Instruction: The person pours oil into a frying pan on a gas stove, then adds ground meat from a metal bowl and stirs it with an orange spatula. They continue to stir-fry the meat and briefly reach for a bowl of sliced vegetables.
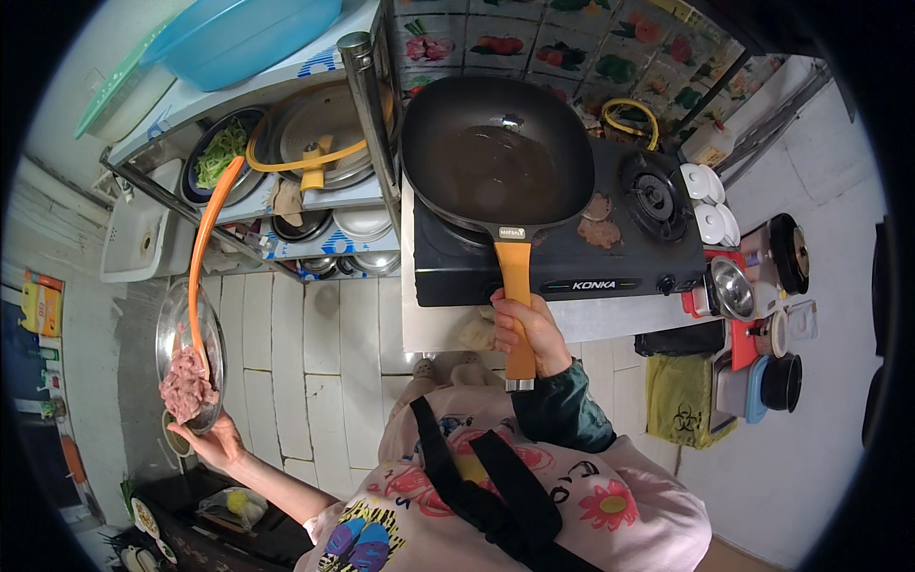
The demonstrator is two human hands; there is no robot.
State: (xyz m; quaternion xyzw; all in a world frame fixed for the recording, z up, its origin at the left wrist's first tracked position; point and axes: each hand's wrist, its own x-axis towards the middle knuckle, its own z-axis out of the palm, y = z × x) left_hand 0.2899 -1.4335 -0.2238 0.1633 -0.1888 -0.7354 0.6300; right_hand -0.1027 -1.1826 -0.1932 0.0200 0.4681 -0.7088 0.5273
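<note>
My right hand (530, 330) grips the orange-brown handle (516, 307) of a black wok pan (493, 154). The pan sits over the left side of a black KONKA gas stove (557, 268), and a little glossy liquid shows at its bottom. Out to the left, my left hand (218, 440) holds a steel plate (213, 322) by its near rim. Raw chopped meat (187, 386) lies on that plate. An orange long-handled utensil (196, 264) rests with its lower end in the meat, and its handle reaches up past the plate's rim.
A metal shelf rack (357, 53) stands left of the stove. It bears a bowl of cut green vegetable (220, 154) and a glass lid (322, 129). The right burner (652, 187) is uncovered. A steel bowl (733, 287) and a yellow bin bag (679, 400) are at the right.
</note>
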